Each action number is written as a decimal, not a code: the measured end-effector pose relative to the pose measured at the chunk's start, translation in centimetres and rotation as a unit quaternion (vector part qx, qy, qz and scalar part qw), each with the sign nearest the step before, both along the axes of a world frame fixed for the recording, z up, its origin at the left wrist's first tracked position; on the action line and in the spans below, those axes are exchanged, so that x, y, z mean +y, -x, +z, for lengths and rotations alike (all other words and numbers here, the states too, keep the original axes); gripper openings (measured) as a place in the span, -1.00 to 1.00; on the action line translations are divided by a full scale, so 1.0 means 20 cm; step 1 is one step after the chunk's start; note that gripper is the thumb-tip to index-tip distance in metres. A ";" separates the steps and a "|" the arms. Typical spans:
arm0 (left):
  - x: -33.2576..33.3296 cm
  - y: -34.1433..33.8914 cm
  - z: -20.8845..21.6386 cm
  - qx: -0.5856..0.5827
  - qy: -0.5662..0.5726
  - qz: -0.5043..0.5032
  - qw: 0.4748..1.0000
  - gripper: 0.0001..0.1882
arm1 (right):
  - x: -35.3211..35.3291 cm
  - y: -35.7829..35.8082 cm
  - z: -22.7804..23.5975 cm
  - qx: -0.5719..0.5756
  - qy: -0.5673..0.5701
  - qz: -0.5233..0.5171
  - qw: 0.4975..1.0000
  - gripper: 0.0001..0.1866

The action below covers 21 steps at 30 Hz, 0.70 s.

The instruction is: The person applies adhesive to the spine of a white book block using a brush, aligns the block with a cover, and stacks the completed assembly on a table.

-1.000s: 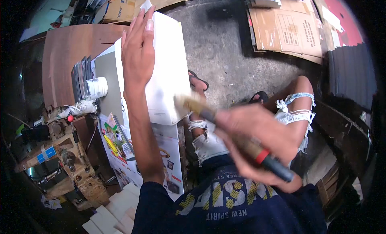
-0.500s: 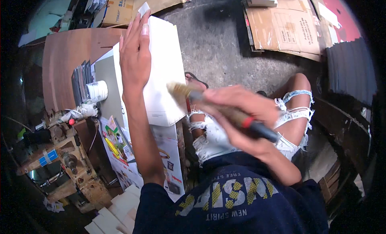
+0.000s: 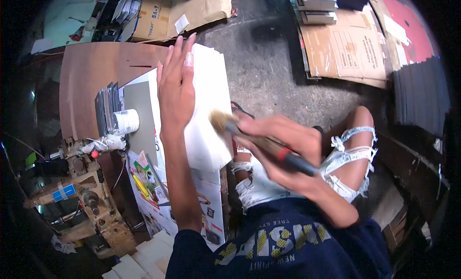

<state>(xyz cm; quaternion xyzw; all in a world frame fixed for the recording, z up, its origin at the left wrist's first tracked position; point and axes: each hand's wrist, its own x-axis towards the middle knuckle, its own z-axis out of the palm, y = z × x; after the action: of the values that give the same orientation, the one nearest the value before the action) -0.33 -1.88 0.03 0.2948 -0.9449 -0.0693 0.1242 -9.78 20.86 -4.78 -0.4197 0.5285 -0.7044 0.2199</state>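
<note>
My left hand [image 3: 176, 94] lies flat along the left side of a stack of white paper sheets [image 3: 209, 94], its fingers stretched toward the far edge. In my right hand [image 3: 290, 144] is a brush [image 3: 298, 163] with a dark handle, a red band and pale bristles. The bristles touch, or nearly touch, the right edge of the stack; blur hides the exact contact. Under the paper is a work surface covered with printed sheets [image 3: 213, 183].
Left of the paper stand a white ribbed cylinder [image 3: 127, 121] and a row of dark thin booklets [image 3: 106, 108]. A worn machine [image 3: 91, 202] sits at lower left, a brown board [image 3: 96, 82] beyond. Flattened cardboard [image 3: 343, 51] lies at far right, white blocks [image 3: 144, 260] at the bottom.
The view has shifted, so the whole scene sits lower and further right. My right hand still holds the brush at the right edge of the paper; my left hand stays flat on it.
</note>
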 end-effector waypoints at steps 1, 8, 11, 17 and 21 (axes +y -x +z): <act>-0.01 0.00 0.00 0.005 -0.004 0.002 1.000 -0.52 | 0.04 0.04 0.04 -0.034 -0.013 0.015 0.999 -0.73; 0.02 0.00 0.01 0.009 -0.010 0.004 1.000 -0.52 | -0.11 0.24 -0.07 -0.447 0.106 -0.091 0.884 -0.69; 0.00 0.00 0.00 0.008 -0.010 0.001 1.000 -0.52 | -0.10 0.15 -0.21 -0.546 0.076 0.005 0.834 -0.67; 0.00 0.00 0.00 0.007 -0.010 0.005 1.000 -0.52 | -0.18 0.08 -0.24 -0.586 0.017 0.029 0.810 -0.74; 0.02 0.01 0.01 0.007 -0.009 0.009 1.000 -0.51 | -0.15 0.09 -0.32 -0.505 -0.032 -0.003 0.863 -0.74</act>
<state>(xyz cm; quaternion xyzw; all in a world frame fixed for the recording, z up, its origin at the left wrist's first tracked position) -0.50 -1.46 0.27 0.3034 -0.9408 -0.0787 0.1292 -11.49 17.88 -11.22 0.0027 0.3688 -0.8034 0.4675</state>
